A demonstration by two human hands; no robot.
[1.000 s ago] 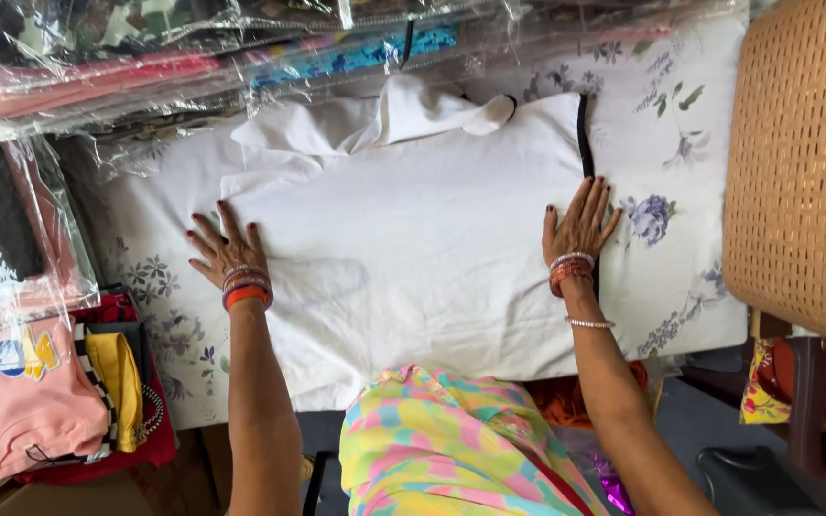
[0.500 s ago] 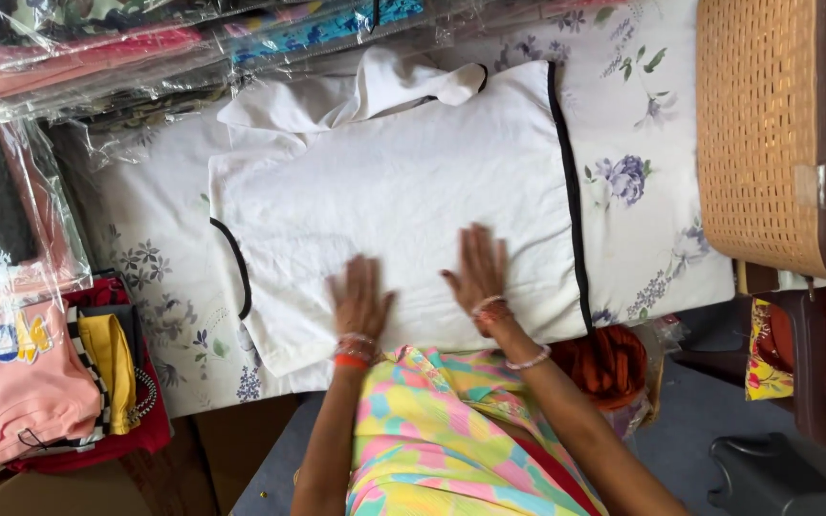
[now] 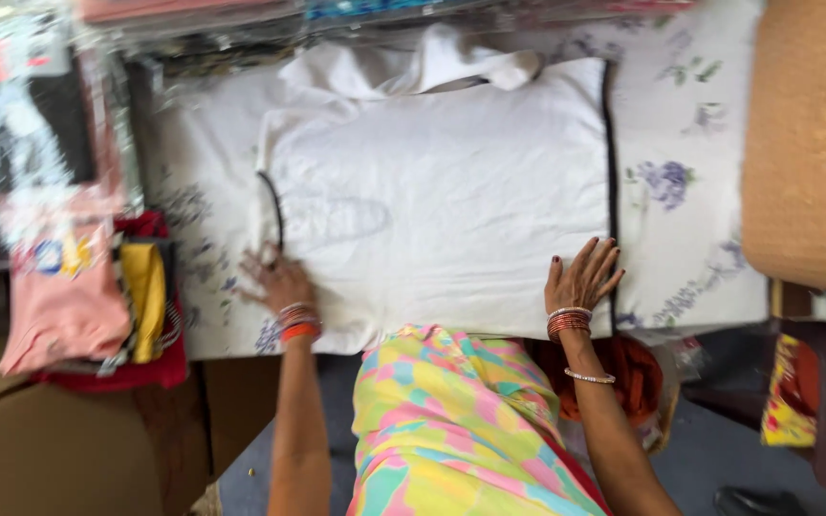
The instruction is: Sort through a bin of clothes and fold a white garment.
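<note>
On floral sheet point(image 3: 690, 143), hands point(image 3: 279, 277) point(image 3: 580, 277) flat on white garment point(image 3: 442, 201).

Both bare arms reach forward and apart, the left hand point(image 3: 279, 277) pressed flat with fingers together (motion-blurred, bangles at the wrist) and the right hand point(image 3: 580, 280) flat with fingers spread, palm down, bangles stacked on its wrist.
</note>
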